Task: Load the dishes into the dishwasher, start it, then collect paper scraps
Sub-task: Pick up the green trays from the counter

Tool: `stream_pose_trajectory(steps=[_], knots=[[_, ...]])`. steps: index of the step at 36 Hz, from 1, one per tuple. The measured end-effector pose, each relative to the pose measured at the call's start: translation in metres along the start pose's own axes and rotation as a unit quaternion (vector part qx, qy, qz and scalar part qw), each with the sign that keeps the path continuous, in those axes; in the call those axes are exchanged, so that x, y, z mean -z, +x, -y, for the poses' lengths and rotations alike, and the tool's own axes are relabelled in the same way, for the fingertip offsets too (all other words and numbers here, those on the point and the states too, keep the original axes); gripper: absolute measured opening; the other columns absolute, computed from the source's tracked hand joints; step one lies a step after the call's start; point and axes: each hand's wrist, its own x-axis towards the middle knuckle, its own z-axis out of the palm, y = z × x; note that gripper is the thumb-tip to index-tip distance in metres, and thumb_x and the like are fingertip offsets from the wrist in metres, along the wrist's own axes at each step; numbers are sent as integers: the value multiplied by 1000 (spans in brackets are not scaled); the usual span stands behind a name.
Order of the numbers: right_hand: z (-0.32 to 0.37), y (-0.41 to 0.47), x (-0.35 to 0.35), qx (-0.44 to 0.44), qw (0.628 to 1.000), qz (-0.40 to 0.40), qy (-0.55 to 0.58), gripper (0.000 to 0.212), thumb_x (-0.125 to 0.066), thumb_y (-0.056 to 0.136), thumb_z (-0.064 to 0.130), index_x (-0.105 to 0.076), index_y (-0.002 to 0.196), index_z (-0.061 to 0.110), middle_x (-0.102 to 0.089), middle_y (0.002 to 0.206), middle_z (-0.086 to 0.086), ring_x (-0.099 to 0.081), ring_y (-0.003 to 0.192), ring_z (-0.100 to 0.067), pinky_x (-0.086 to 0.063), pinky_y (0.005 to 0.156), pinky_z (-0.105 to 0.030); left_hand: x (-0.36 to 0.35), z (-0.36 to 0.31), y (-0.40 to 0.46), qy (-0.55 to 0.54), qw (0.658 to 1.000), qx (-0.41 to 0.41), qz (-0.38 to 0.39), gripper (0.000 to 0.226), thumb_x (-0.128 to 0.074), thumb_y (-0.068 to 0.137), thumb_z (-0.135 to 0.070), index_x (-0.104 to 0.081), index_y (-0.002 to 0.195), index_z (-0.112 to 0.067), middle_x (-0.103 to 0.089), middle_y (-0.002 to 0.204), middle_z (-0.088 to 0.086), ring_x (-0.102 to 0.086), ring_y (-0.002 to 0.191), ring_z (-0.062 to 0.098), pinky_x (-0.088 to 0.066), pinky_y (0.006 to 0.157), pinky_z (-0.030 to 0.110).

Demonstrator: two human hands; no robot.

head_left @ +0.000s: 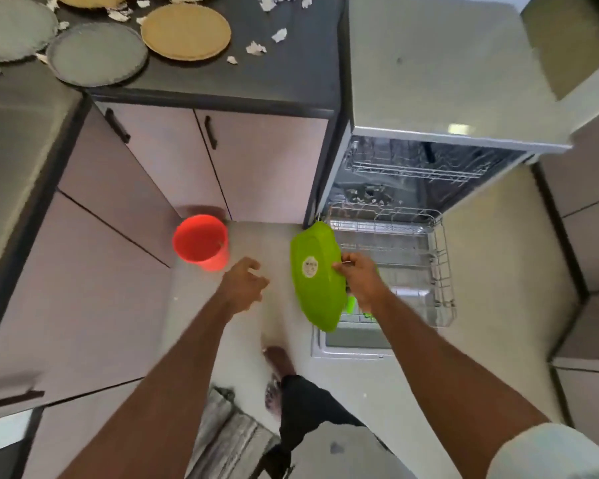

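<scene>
The loading looks barely begun: the right hand pinches a green plate on edge at the left rim of the pulled-out lower rack of the open dishwasher, where only a few small green items show at its near end, while the left hand hangs free with fingers loosely spread, holding nothing. Grey and tan plates and paper scraps lie on the dark counter at 11 o'clock, so most dishes, the start and the scraps remain. A red bucket stands on the floor at 10 o'clock from the hands, seemingly clear of the path.
</scene>
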Motion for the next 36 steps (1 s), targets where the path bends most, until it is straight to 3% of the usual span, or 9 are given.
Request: stream_pose_trajectory(steps=[5, 8, 12, 14, 18, 23, 29, 33, 36], knots=[[-32, -19, 49, -26, 998, -50, -13, 22, -57, 95, -1, -61, 85, 18, -64, 81, -8, -61, 68, -19, -46, 62, -29, -60, -4, 1, 50, 998, -9, 33, 28, -65, 94, -13, -52, 118, -15, -62, 79, 7, -60, 59, 21, -35, 35, 15], [-50, -22, 75, -46, 995, -88, -20, 23, -61, 91, -2, -64, 84, 19, -66, 82, -5, -63, 74, -20, -51, 63, -32, -94, -5, 2, 78, 995, -13, 62, 30, -66, 93, -17, -53, 121, -14, -68, 93, 16, -64, 70, 24, -37, 38, 16], [-94, -14, 114, -53, 982, -174, -58, 19, -69, 80, 5, -68, 74, 23, -72, 89, -12, -69, 87, -34, -59, 78, -55, -140, -1, 2, 94, 991, -12, 91, 32, -65, 93, -16, -54, 123, -11, -65, 107, 22, -63, 71, 26, -37, 35, 15], [-120, -11, 135, -65, 973, -209, -72, 15, -70, 77, 11, -67, 73, 26, -73, 90, -13, -70, 90, -36, -59, 77, -57, -161, 3, 1, 111, 988, -14, 104, 35, -64, 94, -13, -53, 127, -10, -64, 107, 21, -61, 70, 24, -36, 35, 14], [-164, -7, 175, -96, 961, -248, -75, 13, -68, 78, 11, -68, 79, 24, -72, 89, -10, -70, 90, -35, -60, 77, -53, -200, 14, 5, 140, 983, -16, 119, 36, -65, 94, -15, -54, 128, -10, -66, 100, 15, -63, 74, 26, -35, 35, 12], [-204, 10, 223, -125, 945, -284, -99, 25, -67, 80, 9, -74, 103, 14, -72, 94, -12, -69, 87, -33, -60, 77, -47, -246, 26, 20, 170, 978, 5, 119, 34, -68, 91, -22, -56, 123, -18, -67, 113, 15, -68, 79, 25, -38, 39, 15], [-235, 51, 274, -134, 943, -292, -83, 22, -65, 82, 10, -72, 103, 14, -70, 94, -11, -68, 87, -32, -52, 64, -33, -307, 33, 50, 186, 977, -2, 102, 44, -70, 88, -20, -56, 130, -13, -63, 126, 14, -65, 109, 35, -56, 92, 44], [-239, 85, 307, -123, 945, -284, -109, 23, -63, 86, 10, -72, 106, 15, -68, 91, -8, -63, 77, -27, -45, 58, -26, -353, 26, 73, 195, 976, 5, 100, 37, -71, 89, -22, -57, 123, -15, -69, 99, 12, -68, 90, 28, -53, 78, 31], [-242, 116, 329, -115, 947, -266, -141, 20, -59, 87, 6, -72, 101, 12, -66, 89, -8, -59, 78, -25, -38, 58, -21, -388, 24, 96, 178, 980, 6, 93, 38, -75, 86, -22, -59, 120, -18, -70, 102, 16, -69, 89, 32, -56, 86, 35]])
